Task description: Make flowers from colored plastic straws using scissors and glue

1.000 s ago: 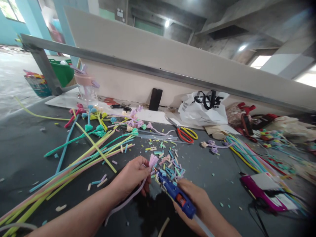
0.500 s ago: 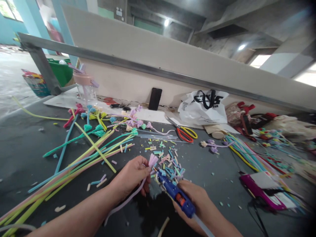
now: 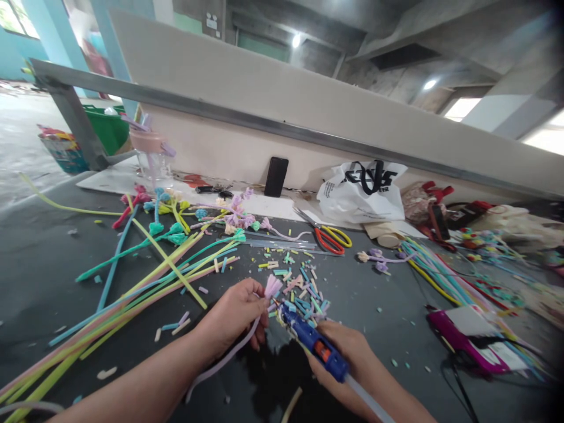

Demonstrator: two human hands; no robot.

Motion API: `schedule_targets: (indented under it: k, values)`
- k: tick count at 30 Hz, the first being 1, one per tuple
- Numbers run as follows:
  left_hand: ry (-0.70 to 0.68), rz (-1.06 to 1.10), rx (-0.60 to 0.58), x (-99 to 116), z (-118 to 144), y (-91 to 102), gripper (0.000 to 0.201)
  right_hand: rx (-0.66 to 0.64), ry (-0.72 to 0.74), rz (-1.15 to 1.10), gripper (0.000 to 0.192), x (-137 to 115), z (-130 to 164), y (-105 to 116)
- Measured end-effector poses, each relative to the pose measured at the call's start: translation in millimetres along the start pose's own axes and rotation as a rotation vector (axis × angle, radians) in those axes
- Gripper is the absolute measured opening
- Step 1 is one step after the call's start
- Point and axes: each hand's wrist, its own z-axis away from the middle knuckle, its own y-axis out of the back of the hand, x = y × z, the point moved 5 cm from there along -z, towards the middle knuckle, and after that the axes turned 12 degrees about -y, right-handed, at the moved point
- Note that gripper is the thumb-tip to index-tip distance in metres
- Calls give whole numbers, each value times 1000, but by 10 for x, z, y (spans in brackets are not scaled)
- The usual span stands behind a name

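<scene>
The left hand (image 3: pixel 241 305) pinches one lilac, fringe-tipped stem (image 3: pixel 273 286); the right hand's (image 3: pixel 350 348) grip wraps one blue plastic glue gun (image 3: pixel 305 333). One pair of red-and-yellow-handled scissors (image 3: pixel 318 227) lies beyond.

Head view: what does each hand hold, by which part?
Left hand: lilac stem, just below its tufted end. Right hand: blue glue gun, towards its rear; handle hidden.

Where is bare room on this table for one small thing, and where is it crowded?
The barest patch of table lies between the scissors, right hand and magenta device, with few scraps; another between left forearm and colourful strips. Crowded: cut pieces beyond the glue gun; flowers and strips further left.
</scene>
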Motion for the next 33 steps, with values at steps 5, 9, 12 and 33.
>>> schedule_targets:
  k: [5, 9, 12, 33]
  values:
    - [8, 2, 5, 13, 12, 0, 15, 45, -4, -29, 6, 45, 6, 47]
    - [1, 0, -16, -16, 6, 3, 14, 22, 7, -3, 10, 15, -4, 28]
    - [-10, 28, -24, -17, 5, 9, 16, 30, -1, 2, 13, 2, -30, 43]
    - [4, 40, -39, 39, 6, 4, 17, 36, 6, -38, 10, -9, -41, 36]
